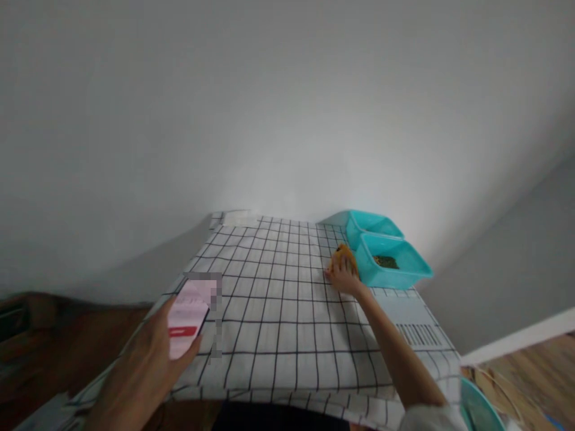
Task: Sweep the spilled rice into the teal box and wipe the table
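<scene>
My left hand (148,353) is closed around a phone (184,323) whose lit pink screen has a red bar; part of the picture beside it is pixelated. Across the table, my right hand (345,279) has its fingers over a small orange-brown thing (345,251) that looks like a soft toy, with a dark spot on top. The fingers partly cover it, so its full shape is hidden. Right beside it stands a turquoise plastic basket (390,275) with a green and yellow patterned item (385,261) inside.
A second turquoise basket (375,223) stands behind the first, near the wall. A white cloth with a black grid (269,299) covers the table. At the back left lies a whitish flat piece (240,218). Another turquoise container (478,407) is low at the right, beside the table.
</scene>
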Tool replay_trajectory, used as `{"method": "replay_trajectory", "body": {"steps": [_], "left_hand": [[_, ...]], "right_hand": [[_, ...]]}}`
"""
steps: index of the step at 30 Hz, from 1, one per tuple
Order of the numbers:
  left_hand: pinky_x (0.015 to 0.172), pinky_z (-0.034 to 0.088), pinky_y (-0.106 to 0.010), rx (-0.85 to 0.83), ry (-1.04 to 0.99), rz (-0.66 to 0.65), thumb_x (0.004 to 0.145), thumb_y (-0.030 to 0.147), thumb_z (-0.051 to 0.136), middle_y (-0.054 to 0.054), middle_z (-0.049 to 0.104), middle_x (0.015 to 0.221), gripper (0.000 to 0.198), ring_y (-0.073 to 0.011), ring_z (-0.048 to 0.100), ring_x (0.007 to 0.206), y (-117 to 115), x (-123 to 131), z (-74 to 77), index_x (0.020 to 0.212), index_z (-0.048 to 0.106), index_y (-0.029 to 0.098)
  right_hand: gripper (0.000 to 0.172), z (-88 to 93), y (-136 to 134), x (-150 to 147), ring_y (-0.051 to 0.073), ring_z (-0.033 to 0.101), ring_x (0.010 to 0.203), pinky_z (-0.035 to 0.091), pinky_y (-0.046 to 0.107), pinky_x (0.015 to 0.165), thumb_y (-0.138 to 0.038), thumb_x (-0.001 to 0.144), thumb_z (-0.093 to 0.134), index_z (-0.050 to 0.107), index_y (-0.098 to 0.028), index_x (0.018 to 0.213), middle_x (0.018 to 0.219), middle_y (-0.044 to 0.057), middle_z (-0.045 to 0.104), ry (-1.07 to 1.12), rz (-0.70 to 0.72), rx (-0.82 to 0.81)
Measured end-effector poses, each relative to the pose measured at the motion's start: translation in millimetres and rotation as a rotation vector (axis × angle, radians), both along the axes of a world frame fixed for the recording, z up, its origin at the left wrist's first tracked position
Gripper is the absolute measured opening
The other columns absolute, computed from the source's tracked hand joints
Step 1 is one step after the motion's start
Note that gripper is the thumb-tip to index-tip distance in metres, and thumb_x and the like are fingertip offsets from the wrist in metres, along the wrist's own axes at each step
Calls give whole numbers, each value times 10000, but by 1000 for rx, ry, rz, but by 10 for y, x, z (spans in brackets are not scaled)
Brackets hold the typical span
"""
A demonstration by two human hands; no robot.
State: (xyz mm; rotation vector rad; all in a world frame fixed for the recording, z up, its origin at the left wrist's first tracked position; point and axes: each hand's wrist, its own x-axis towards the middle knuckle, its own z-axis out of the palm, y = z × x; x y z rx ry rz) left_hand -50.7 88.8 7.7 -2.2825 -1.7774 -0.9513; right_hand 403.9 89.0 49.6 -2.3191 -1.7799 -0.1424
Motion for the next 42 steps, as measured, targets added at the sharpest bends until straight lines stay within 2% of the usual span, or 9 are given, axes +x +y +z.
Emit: {"method": "replay_trajectory", "body": {"steps": [5,8,13,19,22,28,31,37,42], "left_hand": [[1092,670,-595,36,-26,-26,1015,452,537,-251,716,1502,744,-454,778,1273,94,-20,-101,1676,324,186],[1023,693,-637,5,-53,-26,1007,441,552,-227,738,1482,746,-466,813,1178,169,-14,-104,1683,327,221],[1038,691,-677,-115,-110,-59,992,421,625,-290,702,1561,822,-524,793,1282,276,46,60,1695,306,139],[1170,596,-727,-62,-30,-74,1024,388,584,-356,620,1616,800,-585,639,1488,269,167,276,1675,309,13],[1276,475,-772,15,16,-114,1056,427,520,-394,527,1702,778,-606,440,1644,119,265,279,1677,326,2],[1295,549,-564,43,124,-616,1130,335,528,-123,449,1864,774,-350,489,1677,-487,566,89,1823,184,341],[1253,598,-508,23,210,-730,1073,208,580,-75,583,1776,769,-317,620,1582,-657,563,-22,1789,340,354],[1221,615,-412,13,225,-721,1081,144,476,22,676,1691,656,-256,718,1481,-845,38,-96,1677,555,407],[1212,628,-393,-64,-22,-468,1145,262,461,13,858,1438,427,-241,828,1303,-850,-330,157,1386,788,394]], "right_hand": [[789,-790,-1696,-166,431,353,1720,420,701,1318,-384,1131,496,222,-241,1858,1858,172,367,-33,138,112],[862,-1062,-2216,-74,395,374,1709,490,677,1289,-338,1128,484,11,-415,1845,1894,65,271,-35,218,183],[832,-670,-1738,-501,426,333,1716,453,727,1303,-296,1130,544,142,-293,1858,1873,169,293,77,205,118],[843,-190,-1355,-1812,326,202,1775,344,584,1409,-347,1105,698,282,-330,1839,1907,70,172,328,662,4],[847,-326,-1546,-1533,276,295,1754,397,542,1394,-308,1131,607,166,-358,1853,1888,22,273,318,587,35],[661,-597,-1724,-138,334,437,1690,482,633,1318,-294,1166,376,332,-238,1824,1783,125,510,97,153,217],[677,-484,-1510,-426,298,427,1699,467,593,1337,-248,1149,401,337,-275,1823,1802,84,489,145,273,170],[798,-294,-1220,-1941,264,456,1686,425,559,1373,-91,1028,574,450,-339,1776,1766,30,545,473,723,25],[594,-107,-1175,-1443,277,737,1431,621,535,1191,-171,1113,408,664,-331,1625,1537,61,768,742,587,203]]}}
